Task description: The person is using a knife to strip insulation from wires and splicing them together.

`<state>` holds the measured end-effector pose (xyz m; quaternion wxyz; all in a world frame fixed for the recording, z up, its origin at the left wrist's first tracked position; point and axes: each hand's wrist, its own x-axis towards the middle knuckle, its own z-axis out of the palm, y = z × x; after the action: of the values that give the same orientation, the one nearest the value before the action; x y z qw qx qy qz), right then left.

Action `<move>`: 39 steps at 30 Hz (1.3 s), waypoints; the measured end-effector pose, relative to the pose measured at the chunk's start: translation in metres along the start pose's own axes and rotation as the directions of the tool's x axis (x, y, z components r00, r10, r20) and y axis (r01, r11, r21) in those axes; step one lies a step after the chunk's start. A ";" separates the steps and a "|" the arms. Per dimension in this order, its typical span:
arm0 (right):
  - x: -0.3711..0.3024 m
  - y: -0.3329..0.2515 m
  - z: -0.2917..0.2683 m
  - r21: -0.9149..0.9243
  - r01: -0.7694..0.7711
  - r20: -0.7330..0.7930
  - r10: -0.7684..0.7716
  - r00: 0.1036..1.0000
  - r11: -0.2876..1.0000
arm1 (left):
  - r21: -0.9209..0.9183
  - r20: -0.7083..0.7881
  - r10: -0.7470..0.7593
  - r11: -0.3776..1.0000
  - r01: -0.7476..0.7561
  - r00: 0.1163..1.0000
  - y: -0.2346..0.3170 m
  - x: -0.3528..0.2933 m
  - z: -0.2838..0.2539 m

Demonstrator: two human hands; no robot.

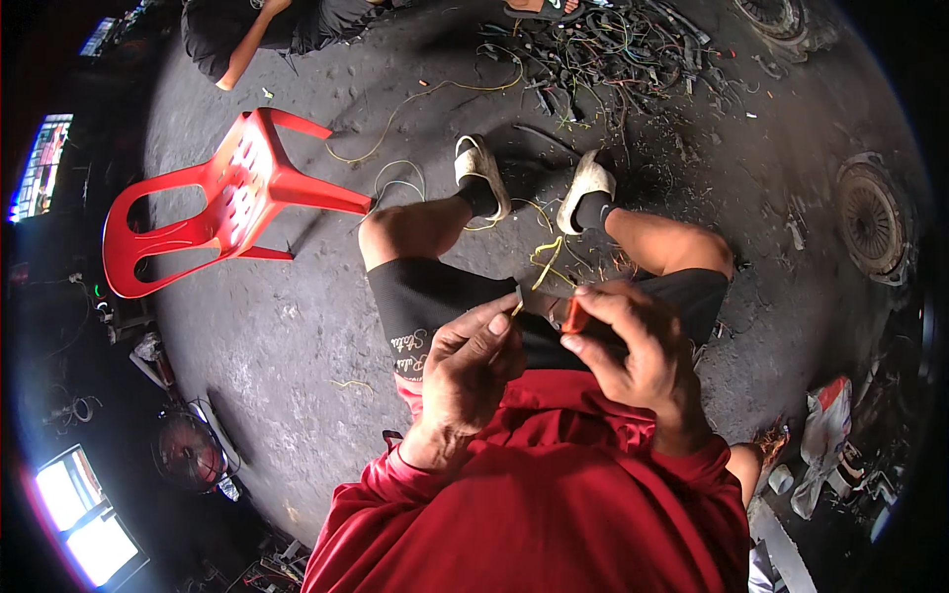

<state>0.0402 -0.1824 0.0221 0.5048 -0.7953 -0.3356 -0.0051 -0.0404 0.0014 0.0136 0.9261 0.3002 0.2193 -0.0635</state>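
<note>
My left hand point(470, 361) is closed in a pinch, thumb against forefinger, on a thin yellow wire point(517, 308). Opposite it, my right hand point(638, 346) grips a small orange-handled tool point(574, 316) between thumb and fingers. A flat greyish piece, perhaps its blade, spans the gap toward the left fingertips; its exact shape is hard to make out. Both hands are over my lap, above the black shorts. On the floor between my feet lie loose yellow wire pieces point(547, 259).
A red plastic chair point(237, 193) lies tipped over at left. Ahead spreads a heap of tangled wires point(623, 59). Another person's arm point(247, 49) shows at top left. A round metal disc point(872, 217) lies at right, with a white-and-red bag point(825, 435) nearer. A fan point(190, 450) stands lower left.
</note>
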 end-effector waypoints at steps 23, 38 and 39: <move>0.002 0.036 -0.026 -0.308 -0.088 -0.203 0.025 0.979 0.947 | 0.126 -0.069 0.085 0.989 -0.075 0.994 0.010 -0.011 0.002; 0.007 -0.004 0.008 0.077 0.036 0.057 -0.041 0.998 0.996 | 0.117 -0.009 0.053 0.992 -0.052 0.999 0.002 -0.002 0.013; 0.008 -0.003 0.008 0.076 0.036 0.057 -0.040 0.998 0.996 | 0.129 -0.003 0.060 0.990 -0.059 0.998 0.003 -0.001 0.014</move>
<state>0.0423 -0.1710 0.0239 0.5239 -0.7692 -0.3652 0.0211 -0.0357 -0.0049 0.0259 0.9055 0.3662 0.2086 -0.0488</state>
